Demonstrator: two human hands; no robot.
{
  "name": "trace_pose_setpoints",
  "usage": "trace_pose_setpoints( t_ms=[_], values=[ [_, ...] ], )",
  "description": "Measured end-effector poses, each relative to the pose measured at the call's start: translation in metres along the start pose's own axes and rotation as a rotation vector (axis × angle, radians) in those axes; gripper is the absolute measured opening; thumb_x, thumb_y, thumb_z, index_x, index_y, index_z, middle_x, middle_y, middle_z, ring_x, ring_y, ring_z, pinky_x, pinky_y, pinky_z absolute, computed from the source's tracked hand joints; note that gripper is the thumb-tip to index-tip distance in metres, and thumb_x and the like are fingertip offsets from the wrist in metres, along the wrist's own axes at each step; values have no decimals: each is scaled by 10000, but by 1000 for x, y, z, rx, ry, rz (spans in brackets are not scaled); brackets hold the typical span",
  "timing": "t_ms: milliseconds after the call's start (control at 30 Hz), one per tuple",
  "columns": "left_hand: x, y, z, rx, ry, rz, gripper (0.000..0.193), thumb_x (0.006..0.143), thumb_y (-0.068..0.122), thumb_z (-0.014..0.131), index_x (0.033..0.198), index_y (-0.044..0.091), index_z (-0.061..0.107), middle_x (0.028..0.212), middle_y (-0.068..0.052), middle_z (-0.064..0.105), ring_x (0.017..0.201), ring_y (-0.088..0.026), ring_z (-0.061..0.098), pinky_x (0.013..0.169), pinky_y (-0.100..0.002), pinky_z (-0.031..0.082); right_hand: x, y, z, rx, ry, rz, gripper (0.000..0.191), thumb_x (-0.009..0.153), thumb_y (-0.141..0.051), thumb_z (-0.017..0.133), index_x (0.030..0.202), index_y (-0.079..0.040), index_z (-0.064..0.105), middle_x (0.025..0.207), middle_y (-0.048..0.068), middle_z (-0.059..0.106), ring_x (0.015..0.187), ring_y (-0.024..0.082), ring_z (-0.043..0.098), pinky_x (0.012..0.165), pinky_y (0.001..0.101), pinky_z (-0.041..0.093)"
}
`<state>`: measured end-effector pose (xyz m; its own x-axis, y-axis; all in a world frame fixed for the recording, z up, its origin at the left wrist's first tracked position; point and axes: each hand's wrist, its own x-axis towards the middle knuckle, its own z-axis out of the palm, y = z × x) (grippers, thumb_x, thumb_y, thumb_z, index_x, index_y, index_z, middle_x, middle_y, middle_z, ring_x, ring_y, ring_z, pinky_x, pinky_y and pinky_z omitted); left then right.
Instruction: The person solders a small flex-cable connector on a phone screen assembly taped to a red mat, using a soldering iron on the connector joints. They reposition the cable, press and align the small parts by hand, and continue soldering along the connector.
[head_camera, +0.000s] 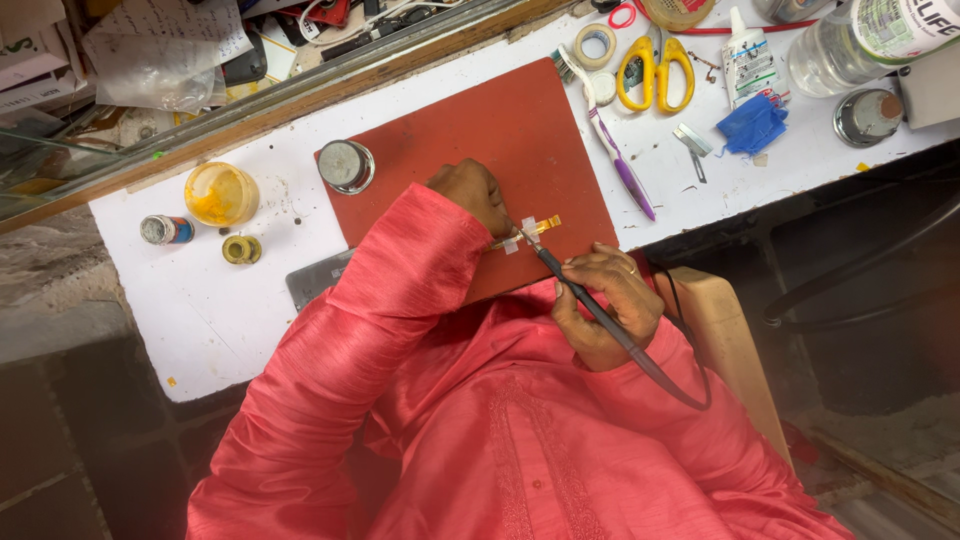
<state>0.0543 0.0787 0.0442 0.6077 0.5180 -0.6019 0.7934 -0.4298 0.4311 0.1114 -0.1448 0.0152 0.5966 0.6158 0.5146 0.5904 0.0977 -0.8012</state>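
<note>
My right hand grips a black pen-shaped soldering tool with a black cord trailing back over my pink sleeve. Its tip touches a small orange flex strip, which is fixed with bits of white tape to a red mat. My left hand rests on the mat with curled fingers. Its fingertips pinch the near end of the strip, right beside the tool tip.
On the white bench stand a round metal tin, a yellow paste pot, a small can and a tape ring. At the back right are yellow scissors, a purple brush, a glue bottle and a blue cloth.
</note>
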Motion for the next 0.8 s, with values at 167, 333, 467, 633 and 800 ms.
trace_pose_setpoints(
  t_ms=[167,333,467,633,800],
  values=[
    [-1,2,-1,8,-6,-11,230,668,257,915,716,94,760,727,-111,749,655,-235,742,591,-402,580,0,0,0,7,1,-3,230,781,47,756,989,-33,699,901,75,739,929,213,738,1059,452,548],
    [0,0,0,13,7,15,226,672,255,910,708,91,759,715,-111,746,644,-232,742,587,-402,583,-1,1,1,6,10,-9,236,774,49,757,988,-32,699,900,74,734,923,211,738,1053,449,553],
    [2,-2,1,7,3,28,226,667,249,910,699,84,757,710,-111,747,643,-228,743,589,-398,585,-1,1,0,11,5,-6,237,776,50,758,991,-31,699,906,79,736,927,217,738,1057,453,550],
    [3,-2,1,15,-6,18,243,662,262,918,696,91,749,710,-99,745,643,-225,737,589,-399,579,0,2,0,19,4,-6,241,776,49,756,997,-24,697,903,83,732,923,216,735,1055,452,550],
    [3,-2,0,9,-18,23,248,660,258,921,690,88,743,700,-94,744,639,-219,736,582,-400,576,0,1,1,21,13,-8,241,781,49,756,1001,-27,694,912,83,732,931,215,736,1056,446,552]
  ],
)
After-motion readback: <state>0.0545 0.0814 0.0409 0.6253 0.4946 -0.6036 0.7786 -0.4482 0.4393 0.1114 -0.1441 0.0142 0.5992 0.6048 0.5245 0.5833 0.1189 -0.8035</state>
